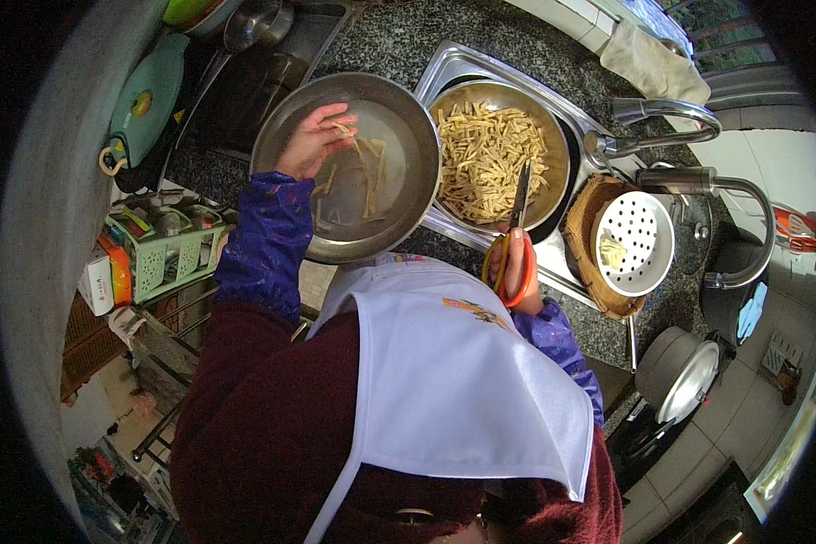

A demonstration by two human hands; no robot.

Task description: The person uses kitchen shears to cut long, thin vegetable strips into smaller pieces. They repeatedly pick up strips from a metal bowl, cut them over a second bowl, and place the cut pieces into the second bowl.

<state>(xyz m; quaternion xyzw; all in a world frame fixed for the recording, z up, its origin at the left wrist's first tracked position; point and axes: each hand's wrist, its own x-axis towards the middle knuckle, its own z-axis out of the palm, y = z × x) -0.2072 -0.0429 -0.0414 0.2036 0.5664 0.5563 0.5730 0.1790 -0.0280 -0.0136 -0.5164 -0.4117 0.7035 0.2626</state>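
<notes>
My left hand (317, 141) is over a wide metal pan (279, 224) and holds a few pale strips between its fingers. More such strips (374, 177) lie in the water in the pan. My right hand (515, 268) grips a pair of scissors (522, 194) by its orange-red and yellow handles. The dark blades point away from me, over a steel bowl (559, 153) of many cut yellowish strips (486, 156); the blades look closed. That bowl sits in the steel sink (462, 58), to the right of the pan.
A white perforated colander (646, 231) with a pale piece in it rests on a woven basket (578, 217) at the sink's right. Two curved faucets (680, 112) rise behind. A lidded pot (673, 377) stands at the right, a green plastic basket (177, 251) at the left.
</notes>
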